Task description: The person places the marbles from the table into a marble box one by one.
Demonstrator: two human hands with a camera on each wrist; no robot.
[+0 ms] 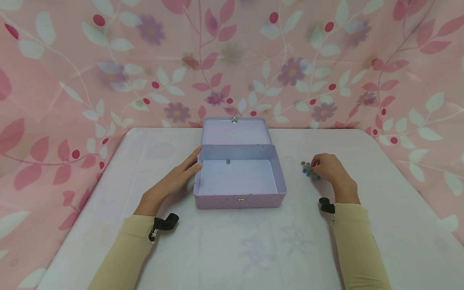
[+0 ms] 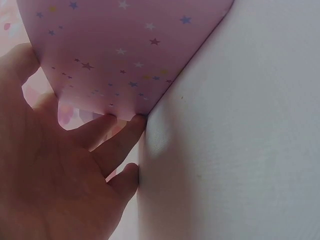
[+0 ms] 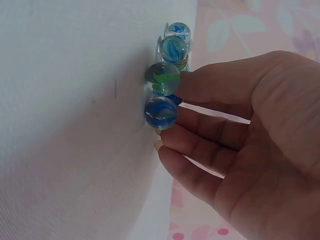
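Note:
A lilac tin box (image 1: pixel 217 202) stands on the table with its lid (image 1: pixel 235 132) tipped back. Inside, near the back wall, lies one greenish glass marble (image 1: pixel 228 161). My left hand (image 1: pixel 176 178) rests against the box's left side, thumb at the rim; its fingers spread along the star-printed wall (image 2: pixel 125 55) in the left wrist view. To the right of the box, my right hand (image 1: pixel 330 171) reaches down to a cluster of glass marbles (image 1: pixel 307 169). Its thumb and fingertips close around a dark blue marble (image 3: pixel 176 99), partly hidden behind a green-swirled marble (image 3: pixel 163 78) and a blue-swirled marble (image 3: pixel 161 113).
A white cloth (image 1: pixel 224 245) covers the table. Pink floral fabric (image 1: pixel 232 60) hangs behind and at both sides. The raised lid stands close to the back edge. A small metal clasp (image 1: pixel 241 200) sits on the box's front.

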